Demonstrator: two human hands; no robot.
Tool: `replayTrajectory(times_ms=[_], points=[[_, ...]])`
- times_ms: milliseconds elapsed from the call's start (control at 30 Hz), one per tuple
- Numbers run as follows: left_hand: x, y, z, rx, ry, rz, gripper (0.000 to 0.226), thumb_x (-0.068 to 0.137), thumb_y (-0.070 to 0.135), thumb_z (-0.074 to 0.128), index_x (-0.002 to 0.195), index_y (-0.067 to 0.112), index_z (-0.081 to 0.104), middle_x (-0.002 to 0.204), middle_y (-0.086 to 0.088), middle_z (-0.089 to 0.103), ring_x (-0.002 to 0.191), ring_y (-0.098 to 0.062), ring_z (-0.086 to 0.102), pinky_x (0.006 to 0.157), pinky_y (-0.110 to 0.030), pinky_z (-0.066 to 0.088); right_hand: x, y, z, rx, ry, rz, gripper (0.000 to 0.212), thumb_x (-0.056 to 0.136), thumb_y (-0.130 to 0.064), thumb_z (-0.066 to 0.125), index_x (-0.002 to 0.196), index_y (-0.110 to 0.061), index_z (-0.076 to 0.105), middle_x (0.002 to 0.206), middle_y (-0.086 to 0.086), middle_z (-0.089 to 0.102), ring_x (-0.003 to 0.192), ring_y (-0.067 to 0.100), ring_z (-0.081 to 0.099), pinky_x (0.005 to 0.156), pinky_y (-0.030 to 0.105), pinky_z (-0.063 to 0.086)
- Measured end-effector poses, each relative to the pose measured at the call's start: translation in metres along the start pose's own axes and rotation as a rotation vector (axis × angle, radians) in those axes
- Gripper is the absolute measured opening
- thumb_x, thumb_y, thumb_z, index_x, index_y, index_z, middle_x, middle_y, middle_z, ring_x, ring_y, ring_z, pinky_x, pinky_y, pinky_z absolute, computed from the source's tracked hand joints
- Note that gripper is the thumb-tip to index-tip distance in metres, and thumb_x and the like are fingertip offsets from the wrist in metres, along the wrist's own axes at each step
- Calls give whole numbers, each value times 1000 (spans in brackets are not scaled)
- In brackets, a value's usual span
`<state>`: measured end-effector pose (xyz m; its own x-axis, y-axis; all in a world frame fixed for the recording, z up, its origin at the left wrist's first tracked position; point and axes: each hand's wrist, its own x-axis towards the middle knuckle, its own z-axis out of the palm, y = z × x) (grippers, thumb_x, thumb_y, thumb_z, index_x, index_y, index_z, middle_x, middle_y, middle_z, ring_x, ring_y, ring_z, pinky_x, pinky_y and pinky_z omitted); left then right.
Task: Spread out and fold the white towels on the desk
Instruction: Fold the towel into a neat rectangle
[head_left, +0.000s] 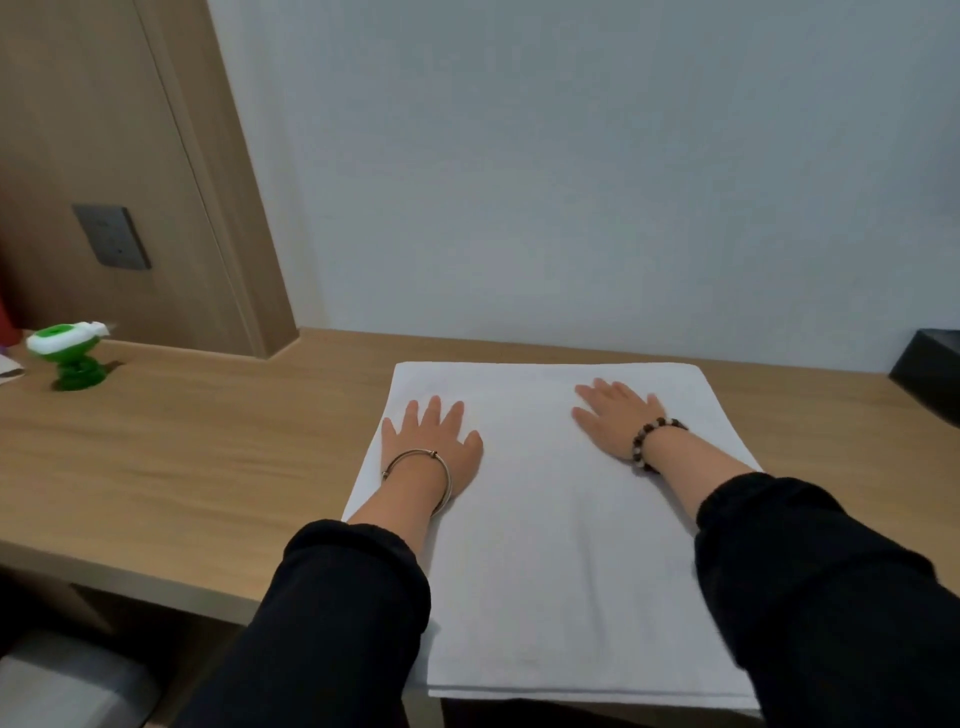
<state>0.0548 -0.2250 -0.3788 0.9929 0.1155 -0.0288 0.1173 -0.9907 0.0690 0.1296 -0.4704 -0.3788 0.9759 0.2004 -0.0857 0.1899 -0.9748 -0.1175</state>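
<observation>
The white towel (561, 545) lies centre-right in the frame on the tabletop (208, 457). Its long axis runs from the wall down to the lower edge, where it overhangs. Both hands press flat with straight fingers on its upper half: the left hand (431, 441) by the left edge, the right hand (615, 415) higher, nearer the far corner.

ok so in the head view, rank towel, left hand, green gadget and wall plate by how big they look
1. towel, by far
2. left hand
3. green gadget and wall plate: about alike in the picture, so unranked; both sit farther off than the hand
</observation>
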Motion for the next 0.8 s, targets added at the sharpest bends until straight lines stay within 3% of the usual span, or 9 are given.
replayTrajectory(times_ms=[167,333,500,633,733,800], points=[[2,0,2,9,2,3,58,94,50,9,149,35,-2,159,7,-8,146,-21,-9,116,-48,-2,6,55,-10,-7,43,240,59,97,-50,14,151,-27,13,160,-4,3,146,17,4,116,51,6],[1,0,2,11,-8,-2,58,94,50,9,149,35,-2,159,6,-8,146,-21,-8,116,-49,-2,13,31,-22,-95,12,436,60,98,-44,13,152,-19,7,160,3,2,146,22,1,116,54,0],[2,1,0,8,-17,-8,59,94,51,9,149,35,-2,159,6,-9,146,-21,-9,116,-49,-2,18,-31,-11,-25,70,69,58,99,-45,13,152,-23,7,160,1,-2,146,21,0,115,53,1],[0,5,-9,28,-64,-25,59,95,47,14,150,28,6,159,1,-1,145,-24,-2,115,-49,4,20,-33,0,-1,32,64,58,97,-47,11,151,-28,7,160,-2,-4,147,20,-2,116,52,0],[9,21,-29,91,-104,-47,59,85,36,38,140,17,28,145,-7,30,134,-29,27,108,-45,23,20,-33,-1,12,47,55,57,97,-46,12,151,-28,8,160,-2,-3,147,19,-1,116,51,1],[20,38,-39,119,-139,-2,70,73,30,56,137,17,31,143,-6,32,135,-30,26,111,-47,20,21,-34,1,24,59,52,56,97,-45,13,151,-28,9,160,-2,-2,147,19,-1,116,50,2]])
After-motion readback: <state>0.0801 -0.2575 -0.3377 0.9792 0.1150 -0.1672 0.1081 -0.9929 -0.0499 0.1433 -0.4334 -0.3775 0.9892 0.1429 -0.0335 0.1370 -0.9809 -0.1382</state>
